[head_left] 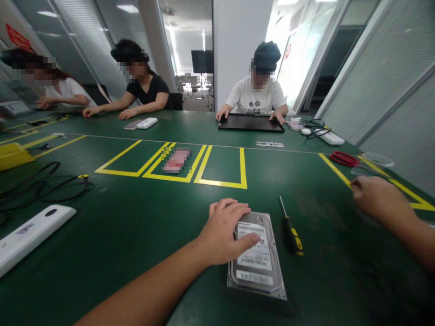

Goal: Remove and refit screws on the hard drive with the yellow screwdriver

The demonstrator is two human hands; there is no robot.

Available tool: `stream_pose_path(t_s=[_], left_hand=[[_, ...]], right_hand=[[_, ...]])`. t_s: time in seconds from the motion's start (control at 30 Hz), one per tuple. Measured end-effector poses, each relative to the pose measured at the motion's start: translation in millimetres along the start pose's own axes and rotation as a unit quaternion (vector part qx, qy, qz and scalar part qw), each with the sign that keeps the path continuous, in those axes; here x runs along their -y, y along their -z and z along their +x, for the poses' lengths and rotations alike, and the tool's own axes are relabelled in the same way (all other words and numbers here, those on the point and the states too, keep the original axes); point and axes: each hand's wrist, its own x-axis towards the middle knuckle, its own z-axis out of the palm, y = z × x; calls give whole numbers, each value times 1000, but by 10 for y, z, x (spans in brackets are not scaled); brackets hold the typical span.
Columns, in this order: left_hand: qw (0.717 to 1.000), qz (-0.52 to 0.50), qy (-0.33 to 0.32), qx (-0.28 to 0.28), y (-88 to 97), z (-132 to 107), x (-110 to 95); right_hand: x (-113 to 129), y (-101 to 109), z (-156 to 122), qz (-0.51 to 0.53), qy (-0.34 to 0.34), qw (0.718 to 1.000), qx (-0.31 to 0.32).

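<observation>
A silver hard drive [258,271] with a white label lies flat on the green table [136,235] just in front of me. My left hand [224,233] rests on its far left corner, with the fingers curled over the top edge and the thumb pressed on the label. A screwdriver [291,230] with a black and yellow handle lies just right of the drive, untouched. My right hand [379,199] is out at the right, blurred. Its fingertips point toward a clear shallow dish [374,162], and I cannot make out the fingers.
Yellow tape boxes [220,182] mark the table's middle, one holding a pink item [176,160]. A white device [30,235], black cables [41,183] and a yellow tray [12,156] lie at the left. Red-handled cutters [343,158] sit by the dish. Three people sit opposite, one at a black panel [251,123].
</observation>
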Motion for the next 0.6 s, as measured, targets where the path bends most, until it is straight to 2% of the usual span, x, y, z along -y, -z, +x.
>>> stream_pose_path(t_s=[0.1, 0.17, 0.27, 0.37, 0.5, 0.53, 0.6], left_hand=[[1000, -7, -7, -20, -5, 2, 3], [999, -16, -12, -44, -7, 8, 2], [994, -35, -33, -102, -2, 17, -8], [982, -48, -67, -172, 19, 13, -27], [969, -52, -114, -211, 46, -12, -44], [967, -54, -129, -213, 46, -17, -46], [964, -58, -155, -209, 38, -24, -49]], right_hand=[[380, 248, 46, 73, 5, 997, -2], [688, 435, -26, 135, 33, 990, 5], [1169, 666, -304, 227, 107, 967, 33], [1585, 772, -680, 295, 164, 939, 68], [1911, 753, -1082, 507, 229, 823, 114], [1948, 737, -1145, 540, 229, 800, 130], [1987, 709, -1230, 581, 217, 771, 147]])
